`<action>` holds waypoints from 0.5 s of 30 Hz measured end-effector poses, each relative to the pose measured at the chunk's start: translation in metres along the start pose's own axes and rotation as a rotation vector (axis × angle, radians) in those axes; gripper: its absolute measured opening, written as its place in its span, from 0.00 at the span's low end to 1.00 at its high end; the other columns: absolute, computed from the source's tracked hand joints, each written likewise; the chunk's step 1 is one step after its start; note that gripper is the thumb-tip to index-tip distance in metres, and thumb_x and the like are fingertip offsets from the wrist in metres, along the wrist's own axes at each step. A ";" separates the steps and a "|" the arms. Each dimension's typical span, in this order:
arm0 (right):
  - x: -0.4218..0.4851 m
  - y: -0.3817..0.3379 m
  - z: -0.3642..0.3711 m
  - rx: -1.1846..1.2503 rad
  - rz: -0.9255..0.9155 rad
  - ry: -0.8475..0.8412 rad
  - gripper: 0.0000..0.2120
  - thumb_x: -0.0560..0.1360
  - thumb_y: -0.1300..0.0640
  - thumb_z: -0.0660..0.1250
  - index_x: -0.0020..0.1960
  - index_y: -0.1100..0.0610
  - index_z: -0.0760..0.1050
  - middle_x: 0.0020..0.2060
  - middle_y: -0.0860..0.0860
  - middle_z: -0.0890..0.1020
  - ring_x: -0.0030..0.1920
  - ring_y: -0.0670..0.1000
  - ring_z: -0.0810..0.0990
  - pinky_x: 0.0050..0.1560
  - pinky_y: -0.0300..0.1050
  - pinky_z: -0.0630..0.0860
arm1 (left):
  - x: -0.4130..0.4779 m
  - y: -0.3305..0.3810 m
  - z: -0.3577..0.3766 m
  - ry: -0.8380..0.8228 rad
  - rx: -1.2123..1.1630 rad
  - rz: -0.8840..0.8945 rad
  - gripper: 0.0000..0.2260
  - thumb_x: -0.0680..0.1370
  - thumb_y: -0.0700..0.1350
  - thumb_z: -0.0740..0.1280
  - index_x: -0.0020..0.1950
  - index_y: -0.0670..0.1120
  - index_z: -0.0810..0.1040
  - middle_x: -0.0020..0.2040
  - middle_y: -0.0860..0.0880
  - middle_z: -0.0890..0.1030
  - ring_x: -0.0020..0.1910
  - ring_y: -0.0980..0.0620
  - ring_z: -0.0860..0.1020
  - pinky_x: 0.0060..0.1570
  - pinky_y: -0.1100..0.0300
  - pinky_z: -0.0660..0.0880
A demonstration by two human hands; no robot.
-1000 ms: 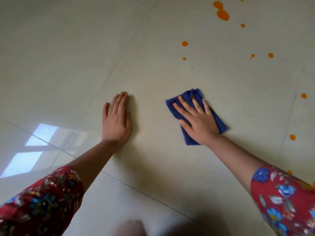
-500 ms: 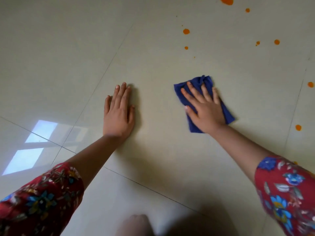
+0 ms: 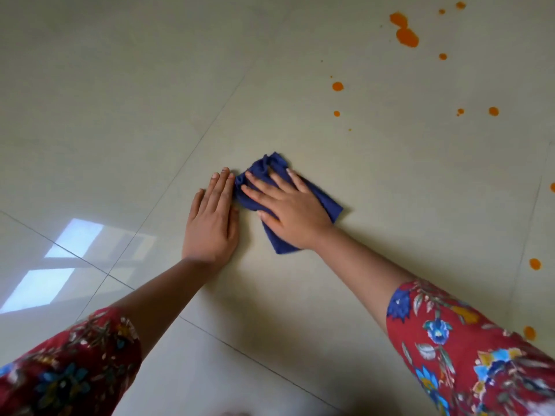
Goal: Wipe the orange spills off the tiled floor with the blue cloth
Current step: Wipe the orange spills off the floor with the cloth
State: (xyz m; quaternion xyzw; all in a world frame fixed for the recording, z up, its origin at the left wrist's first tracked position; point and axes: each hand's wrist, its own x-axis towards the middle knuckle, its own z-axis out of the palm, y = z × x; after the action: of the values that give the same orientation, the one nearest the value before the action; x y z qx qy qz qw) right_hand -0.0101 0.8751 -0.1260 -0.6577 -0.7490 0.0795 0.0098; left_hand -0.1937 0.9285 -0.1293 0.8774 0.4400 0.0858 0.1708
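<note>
A dark blue cloth lies crumpled on the pale tiled floor. My right hand presses flat on it, fingers spread. My left hand rests flat on the floor beside it, its fingertips touching the cloth's left edge. Orange spills dot the floor beyond and to the right: a large double blob at the far right, small drops ahead of the cloth, and several more drops along the right side.
Grout lines cross the glossy tiles. A bright window reflection shines at the left. Red floral sleeves cover both of my upper arms.
My right hand has slid the cloth left until it meets my left hand, and the cloth has bunched up. My left hand has stayed planted on the floor.
</note>
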 end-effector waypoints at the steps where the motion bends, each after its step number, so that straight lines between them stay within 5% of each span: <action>1: 0.004 0.010 -0.002 -0.015 -0.021 0.000 0.26 0.79 0.45 0.47 0.77 0.44 0.57 0.77 0.43 0.59 0.75 0.53 0.60 0.74 0.54 0.50 | 0.000 0.000 0.000 -0.004 0.001 -0.005 0.25 0.81 0.48 0.50 0.79 0.46 0.54 0.79 0.50 0.55 0.78 0.53 0.51 0.76 0.53 0.50; 5: 0.035 0.047 -0.006 0.042 0.558 0.107 0.26 0.81 0.46 0.49 0.78 0.45 0.53 0.78 0.42 0.54 0.77 0.53 0.54 0.75 0.56 0.46 | -0.001 0.002 -0.001 -0.029 0.017 0.012 0.25 0.81 0.48 0.49 0.79 0.47 0.55 0.79 0.51 0.54 0.78 0.54 0.51 0.76 0.54 0.48; 7: 0.041 0.033 -0.009 0.046 0.497 0.095 0.26 0.81 0.46 0.50 0.78 0.46 0.52 0.78 0.44 0.53 0.77 0.54 0.54 0.75 0.57 0.46 | 0.000 0.001 0.000 -0.031 0.024 0.012 0.25 0.81 0.49 0.49 0.79 0.47 0.56 0.79 0.51 0.54 0.78 0.54 0.51 0.76 0.53 0.49; 11: -0.009 0.020 0.000 -0.008 0.030 0.039 0.26 0.79 0.45 0.50 0.77 0.43 0.57 0.77 0.43 0.59 0.75 0.53 0.61 0.74 0.56 0.53 | 0.000 0.001 0.000 -0.039 0.015 0.006 0.25 0.82 0.52 0.51 0.79 0.49 0.56 0.79 0.52 0.54 0.78 0.54 0.50 0.76 0.52 0.49; 15: -0.068 0.086 0.002 0.023 0.442 0.106 0.27 0.78 0.43 0.49 0.76 0.44 0.59 0.76 0.44 0.61 0.74 0.56 0.63 0.72 0.59 0.53 | -0.001 0.010 -0.001 -0.010 -0.025 -0.050 0.25 0.80 0.49 0.53 0.77 0.48 0.59 0.79 0.52 0.57 0.78 0.53 0.52 0.76 0.52 0.48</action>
State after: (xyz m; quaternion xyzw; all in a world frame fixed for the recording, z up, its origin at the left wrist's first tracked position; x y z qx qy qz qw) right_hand 0.0838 0.8183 -0.1332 -0.8090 -0.5840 0.0538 0.0390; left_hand -0.1874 0.9227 -0.1245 0.8643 0.4600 0.0826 0.1860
